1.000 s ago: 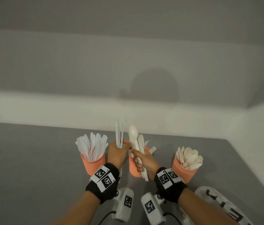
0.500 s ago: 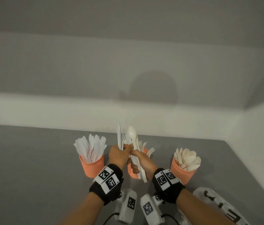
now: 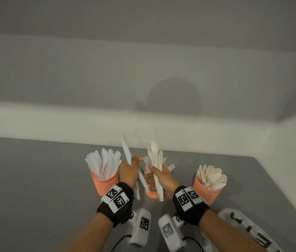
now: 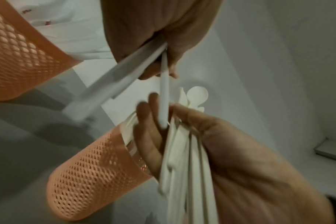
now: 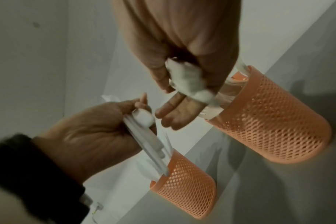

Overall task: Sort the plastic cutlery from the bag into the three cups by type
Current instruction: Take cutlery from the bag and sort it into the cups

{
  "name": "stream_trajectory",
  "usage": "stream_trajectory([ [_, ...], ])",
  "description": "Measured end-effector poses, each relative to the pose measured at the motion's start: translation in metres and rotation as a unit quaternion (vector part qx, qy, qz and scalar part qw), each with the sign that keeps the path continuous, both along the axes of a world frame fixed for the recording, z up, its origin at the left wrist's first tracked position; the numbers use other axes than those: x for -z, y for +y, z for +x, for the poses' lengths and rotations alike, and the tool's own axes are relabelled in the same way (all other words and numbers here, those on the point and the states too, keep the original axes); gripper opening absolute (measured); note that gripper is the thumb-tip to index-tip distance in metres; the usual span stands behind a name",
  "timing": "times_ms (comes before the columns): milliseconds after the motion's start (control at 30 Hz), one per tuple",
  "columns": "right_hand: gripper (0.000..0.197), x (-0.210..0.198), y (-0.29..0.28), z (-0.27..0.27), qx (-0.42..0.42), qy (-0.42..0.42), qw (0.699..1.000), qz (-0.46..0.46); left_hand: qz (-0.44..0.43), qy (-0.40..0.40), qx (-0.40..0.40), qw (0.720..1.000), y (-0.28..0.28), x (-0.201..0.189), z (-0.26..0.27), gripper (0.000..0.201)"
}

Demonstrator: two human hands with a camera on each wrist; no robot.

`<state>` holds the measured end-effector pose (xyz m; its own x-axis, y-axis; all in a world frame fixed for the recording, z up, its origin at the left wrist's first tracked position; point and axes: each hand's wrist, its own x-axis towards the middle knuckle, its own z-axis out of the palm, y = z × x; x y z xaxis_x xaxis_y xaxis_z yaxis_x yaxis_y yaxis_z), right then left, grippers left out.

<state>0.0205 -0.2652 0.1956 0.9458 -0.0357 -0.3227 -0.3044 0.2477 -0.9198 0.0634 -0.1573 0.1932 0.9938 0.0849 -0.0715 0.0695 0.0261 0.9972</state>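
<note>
Three orange mesh cups stand in a row: the knife cup [image 3: 104, 180] on the left, the fork cup [image 3: 151, 193] in the middle, the spoon cup [image 3: 208, 191] on the right. My left hand [image 3: 131, 166] grips a few white knives [image 3: 126, 151], tilted left, between the knife cup and the fork cup. My right hand [image 3: 159, 176] holds a bundle of mixed cutlery [image 3: 156, 160] upright over the fork cup, a spoon at its top. In the left wrist view the knives [image 4: 125, 71] cross just above the right hand's fingers [image 4: 150, 121].
The clear cutlery bag [image 3: 243, 228] with black lettering lies at the near right on the grey table [image 3: 34, 179]. White walls close the table at the back and on the right. Both wrist cameras hang below the forearms.
The left hand has drawn its knives away from the right hand's bundle and tipped them to the left. The two hands now sit slightly apart. The cups have not moved.
</note>
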Motion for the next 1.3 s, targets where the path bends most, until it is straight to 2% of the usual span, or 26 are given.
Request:
stream_trajectory([
  [67, 0.013, 0.003, -0.002, 0.0, 0.006, -0.005, 0.999, -0.034, -0.046, 0.014, -0.013, 0.999, 0.006, -0.004, 0.004, 0.032],
  [167, 0.015, 0.009, -0.004, 0.002, 0.003, -0.025, 0.996, -0.081, -0.129, 0.033, 0.016, 0.991, 0.017, -0.01, 0.005, 0.023],
  [267, 0.019, 0.012, -0.002, 0.006, 0.002, -0.031, 0.995, -0.091, -0.041, -0.023, 0.034, 0.998, 0.034, -0.01, 0.005, 0.018],
  [333, 0.025, 0.012, 0.001, 0.009, 0.004, -0.03, 0.996, -0.084, 0.017, -0.045, -0.002, 0.999, 0.049, -0.013, 0.012, 0.031],
  [400, 0.032, 0.012, 0.004, 0.014, 0.004, -0.028, 0.998, -0.063, 0.017, -0.045, -0.064, 0.997, 0.063, -0.022, 0.024, 0.045],
  [467, 0.039, 0.012, 0.006, 0.017, -0.001, -0.023, 0.999, -0.044, -0.006, -0.049, -0.117, 0.992, 0.075, -0.03, 0.037, 0.048],
  [633, 0.044, 0.016, 0.01, 0.024, -0.007, -0.029, 0.999, -0.033, -0.019, -0.083, -0.15, 0.985, 0.087, -0.03, 0.061, 0.052],
  [767, 0.041, 0.019, 0.013, 0.026, -0.008, -0.04, 0.998, -0.044, 0.031, -0.084, -0.128, 0.988, 0.087, -0.012, 0.067, 0.048],
  [933, 0.038, 0.024, 0.017, 0.025, -0.014, -0.048, 0.996, -0.074, 0.087, -0.105, -0.091, 0.986, 0.088, 0.018, 0.067, 0.02],
  [1033, 0.034, 0.026, 0.019, 0.025, -0.016, -0.047, 0.995, -0.088, 0.128, -0.124, -0.082, 0.981, 0.089, 0.024, 0.069, 0.019],
  [1100, 0.031, 0.026, 0.02, 0.026, -0.011, -0.047, 0.994, -0.097, 0.18, -0.145, -0.068, 0.971, 0.087, 0.021, 0.067, 0.016],
  [1200, 0.026, 0.025, 0.021, 0.026, 0.003, -0.048, 0.993, -0.103, 0.297, -0.187, -0.057, 0.935, 0.086, 0.019, 0.063, 0.021],
  [1300, 0.022, 0.027, 0.022, 0.026, 0.024, -0.057, 0.992, -0.113, 0.319, -0.25, -0.08, 0.911, 0.083, 0.013, 0.059, 0.026],
])
